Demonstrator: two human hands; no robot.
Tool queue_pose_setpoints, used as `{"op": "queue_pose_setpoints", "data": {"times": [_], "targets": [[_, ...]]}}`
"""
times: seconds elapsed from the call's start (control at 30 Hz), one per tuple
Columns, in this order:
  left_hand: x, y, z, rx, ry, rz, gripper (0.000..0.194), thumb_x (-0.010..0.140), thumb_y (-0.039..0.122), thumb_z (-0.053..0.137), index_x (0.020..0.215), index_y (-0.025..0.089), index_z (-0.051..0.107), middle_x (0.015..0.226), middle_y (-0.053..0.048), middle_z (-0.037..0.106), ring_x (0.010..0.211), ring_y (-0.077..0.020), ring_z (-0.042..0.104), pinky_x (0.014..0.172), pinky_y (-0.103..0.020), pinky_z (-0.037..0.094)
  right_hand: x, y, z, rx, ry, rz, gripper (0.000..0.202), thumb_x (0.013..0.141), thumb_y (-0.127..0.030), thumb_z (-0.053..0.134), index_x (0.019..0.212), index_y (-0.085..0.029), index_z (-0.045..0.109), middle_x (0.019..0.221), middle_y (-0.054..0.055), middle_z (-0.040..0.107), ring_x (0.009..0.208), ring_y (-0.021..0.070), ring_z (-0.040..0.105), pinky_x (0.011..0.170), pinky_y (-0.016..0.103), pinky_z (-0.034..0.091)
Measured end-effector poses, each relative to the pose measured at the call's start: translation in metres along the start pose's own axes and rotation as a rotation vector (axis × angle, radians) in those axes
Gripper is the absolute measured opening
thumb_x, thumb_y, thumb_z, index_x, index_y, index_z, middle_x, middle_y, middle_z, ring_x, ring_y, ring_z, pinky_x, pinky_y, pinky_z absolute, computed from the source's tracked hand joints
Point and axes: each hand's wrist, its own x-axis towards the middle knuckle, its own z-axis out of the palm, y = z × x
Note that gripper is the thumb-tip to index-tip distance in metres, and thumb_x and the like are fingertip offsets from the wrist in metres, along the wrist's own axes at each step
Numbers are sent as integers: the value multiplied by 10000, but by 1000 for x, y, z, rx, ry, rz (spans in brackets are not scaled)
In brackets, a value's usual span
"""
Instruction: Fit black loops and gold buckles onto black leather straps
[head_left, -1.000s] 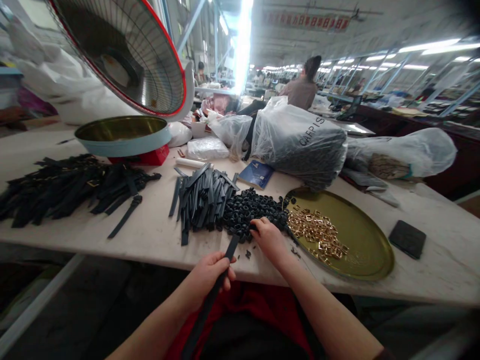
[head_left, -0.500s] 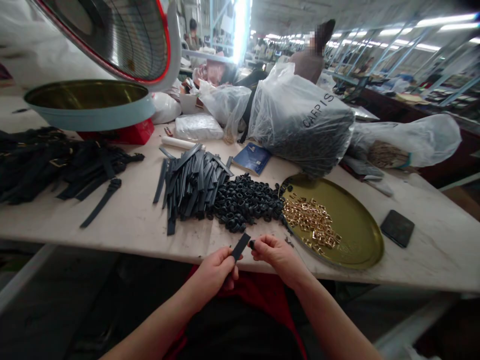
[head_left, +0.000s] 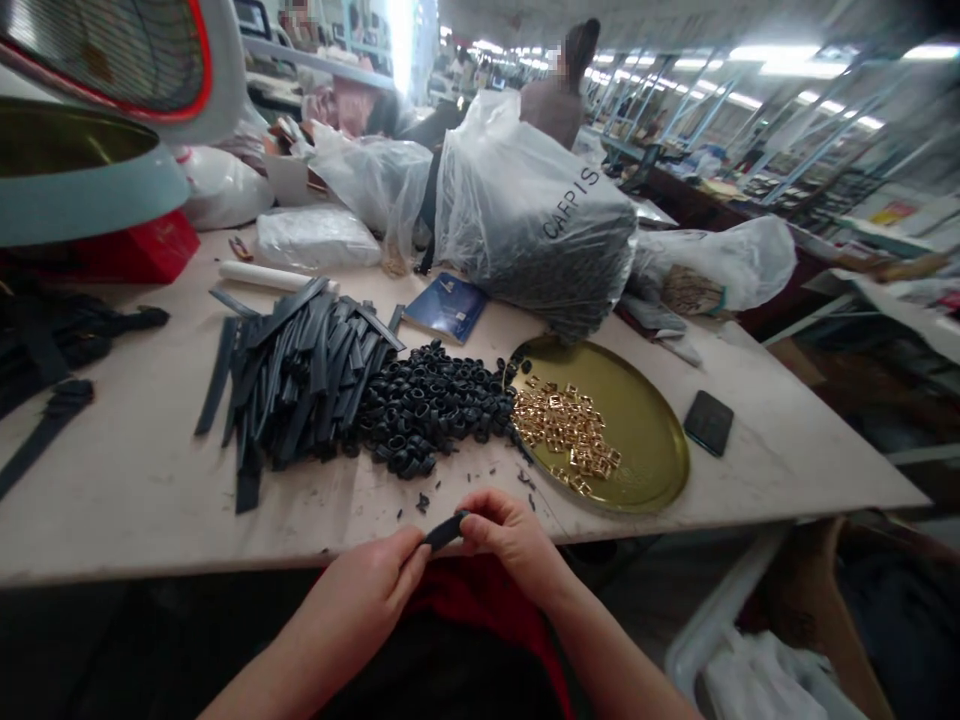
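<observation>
A short black strap (head_left: 444,534) spans the gap between my two hands, just in front of the table edge. Its lower end is pinched in my left hand (head_left: 386,575). My right hand (head_left: 504,538) is closed at the strap's upper end; a small black loop seems to be in its fingertips, mostly hidden by them. Beyond the hands lies a heap of black loops (head_left: 431,400), with a pile of flat black straps (head_left: 300,375) to its left. Gold buckles (head_left: 570,428) sit on a round gold-coloured tray (head_left: 651,440) to the right.
A phone (head_left: 709,422) lies right of the tray. Behind the piles are a blue booklet (head_left: 445,306), a white roll (head_left: 266,276) and a large plastic bag (head_left: 536,225). Buckled straps (head_left: 52,340) and a fan heater (head_left: 112,60) occupy the left. A person (head_left: 559,100) is farther back.
My right hand has brought the loop against the strap's end, where the two were apart before. The strap now lies flatter between both hands. The view has swung to the right.
</observation>
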Motion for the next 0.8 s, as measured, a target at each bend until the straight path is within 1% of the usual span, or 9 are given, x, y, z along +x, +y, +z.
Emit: {"op": "queue_pose_setpoints", "data": {"times": [0.13,0.3,0.43,0.5,0.57,0.63,0.7,0.77,0.8], "targets": [[3,3,0,52,-79,1,296,866,341,282,758,229,533,715,-17,642,682,-190,596,598,-246,342,-1,0,-6,-49,-61,-23,220,633,-328,697,724,-152,602,558,-51,572,477,68,498,508,202,393],[5,5,8,5,-76,-29,295,870,319,226,851,225,505,777,-32,648,739,-195,615,658,-261,381,-5,-4,-6,-113,-103,-65,198,635,-304,696,727,-151,611,548,-56,548,481,60,472,491,189,370],[1,5,10,1,-62,2,289,860,335,243,838,234,513,786,-30,652,756,-199,616,663,-259,390,-8,-9,-6,-130,-106,-74,194,636,-313,693,725,-158,618,566,-56,550,486,59,465,486,188,360],[-2,5,9,-12,-36,30,306,858,374,252,803,241,521,766,-21,650,738,-201,612,649,-256,390,-10,-9,-3,-148,-100,-94,201,641,-330,688,726,-160,623,566,-54,549,491,62,467,484,189,360],[-5,7,11,-49,-4,31,323,853,407,260,791,239,528,741,-20,647,714,-205,610,642,-259,393,-13,-7,4,-130,-122,-74,227,630,-348,695,722,-156,616,555,-54,547,481,63,466,483,191,365],[-6,10,15,-141,61,20,332,847,428,269,858,228,533,751,-28,651,711,-210,610,645,-264,400,-17,-2,12,-85,-135,-54,265,610,-354,712,749,-158,601,557,-57,545,475,63,469,491,194,378],[-5,12,20,-294,155,20,371,836,455,287,993,209,517,789,-34,656,722,-209,605,642,-262,407,-20,1,17,-66,-139,-79,342,609,-361,717,860,-175,578,582,-62,543,481,68,477,498,198,391],[-4,12,23,-446,233,15,437,811,492,328,1067,186,504,752,-22,642,677,-197,583,598,-249,401,-19,-3,10,-157,-122,-164,407,670,-389,666,1001,-197,528,634,-54,550,511,84,498,514,211,408],[-4,11,24,-502,248,8,454,790,509,363,1053,174,519,690,-6,619,628,-184,560,566,-239,390,-17,-8,1,-281,-88,-221,394,715,-398,621,1039,-202,510,674,-40,560,549,96,515,538,222,418]]}}
